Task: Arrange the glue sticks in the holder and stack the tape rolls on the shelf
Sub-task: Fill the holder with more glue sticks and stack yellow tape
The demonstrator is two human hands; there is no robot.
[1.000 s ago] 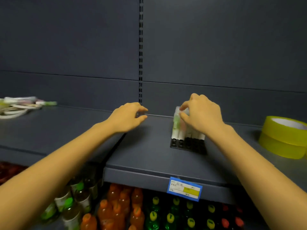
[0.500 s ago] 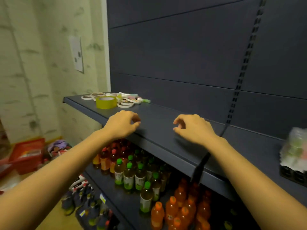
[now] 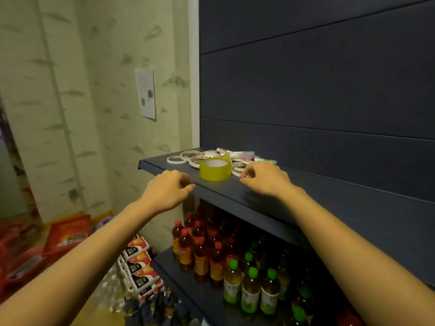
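Here, both hands hover at the front edge of the dark shelf (image 3: 329, 208), palms down. The left hand (image 3: 167, 191) hangs over the shelf lip with its fingers loosely curled and nothing in them. The right hand (image 3: 266, 182) is a little further in over the shelf, fingers also loosely bent and empty. Its fingertips (image 3: 244, 176) sit just beside the nearest thin roll, and I cannot tell whether they touch it.

Between the two hands and slightly behind them, a wide yellow tape roll (image 3: 215, 169) lies flat on the shelf. Around and behind it, the thin white tape rolls (image 3: 188, 157) are scattered flat, some overlapping. The glue sticks (image 3: 242, 155) lie on their sides in a loose heap near the back panel, behind the right hand.

On the shelf below stand rows of drink bottles (image 3: 211, 255) with red and green caps. Red baskets (image 3: 66, 234) sit on the floor to the left, and a paper notice (image 3: 146, 92) hangs on the wall.
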